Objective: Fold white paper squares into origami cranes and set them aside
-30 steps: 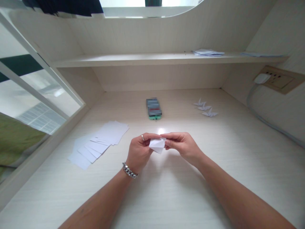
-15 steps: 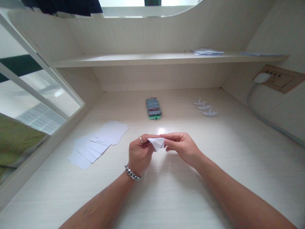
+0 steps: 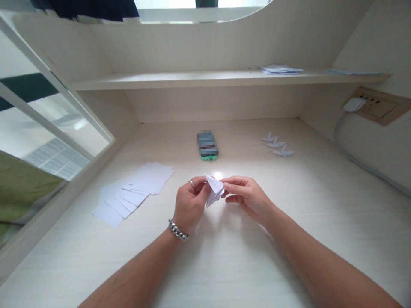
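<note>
A small piece of folded white paper (image 3: 214,191) is held up over the desk between my two hands. My left hand (image 3: 192,201), with a ring and a chain bracelet, pinches its left side between thumb and fingers. On the other side, my right hand (image 3: 247,196) grips the paper's right edge with thumb and fingertips. Several creased flaps show, and the left fingertips are partly hidden behind it. Folded paper cranes (image 3: 278,145) stand in a cluster at the back right of the desk.
Loose white paper sheets (image 3: 138,192) lie fanned out at the left. A phone (image 3: 207,146), its screen blurred, rests at the back middle. Above runs a shelf (image 3: 180,81) with a paper stack (image 3: 280,69). A cable (image 3: 356,164) hangs from the wall socket (image 3: 382,106) at right.
The folded paper has been turned between my hands; its wide top edge now slants, with a point up and another down. Both hands stay in nearly the same place.
</note>
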